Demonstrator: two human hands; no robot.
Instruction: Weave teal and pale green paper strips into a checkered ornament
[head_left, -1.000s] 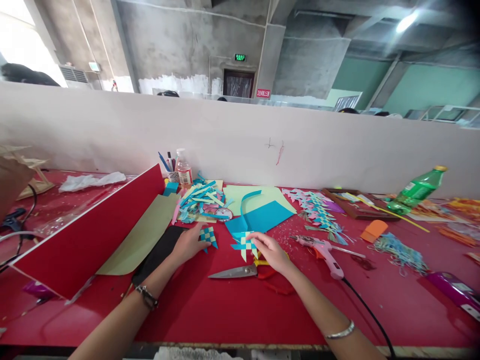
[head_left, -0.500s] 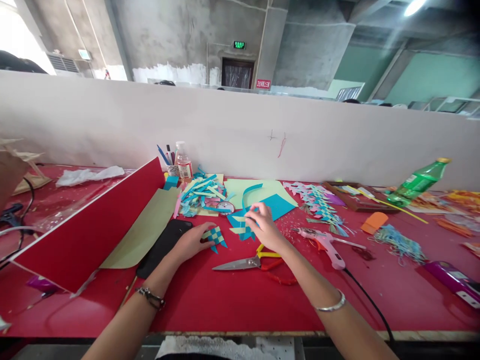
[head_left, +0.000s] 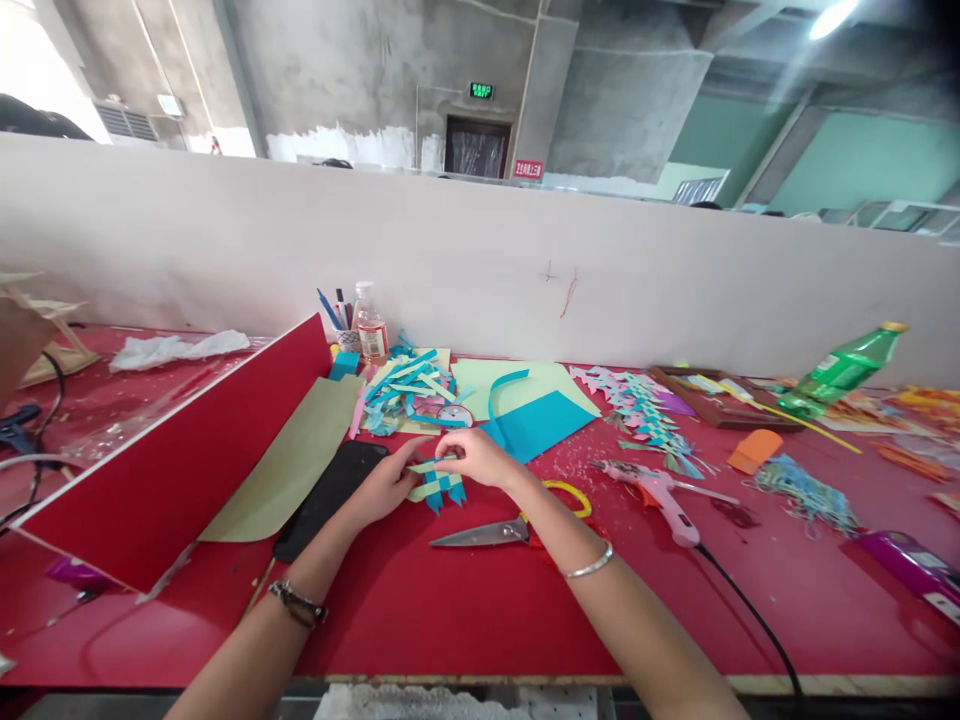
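My left hand (head_left: 381, 487) is closed on the left edge of a woven paper piece (head_left: 444, 487), checkered in teal and pale yellow-green. From the right, my right hand (head_left: 480, 458) pinches the top of the woven paper, its fingertips close to those of the left. Two such pieces appear to meet here, though the fingers hide where they join. Just below lie scissors (head_left: 480, 535) with yellow and red handles, partly under my right forearm. Behind my right hand are a teal paper sheet (head_left: 547, 425) and a curled teal strip (head_left: 495, 400).
A pink glue gun (head_left: 658, 495) with a black cord lies right. Left are a black phone-like slab (head_left: 330, 505), a yellow-green sheet (head_left: 281, 465) and a standing red board (head_left: 187, 455). Paper strips (head_left: 409, 385), a clear bottle (head_left: 370, 330) and a finished woven chain (head_left: 641, 405) sit behind.
My right hand has moved left with its woven piece, away from the teal sheet, to the piece at my left hand. The hands now nearly touch.
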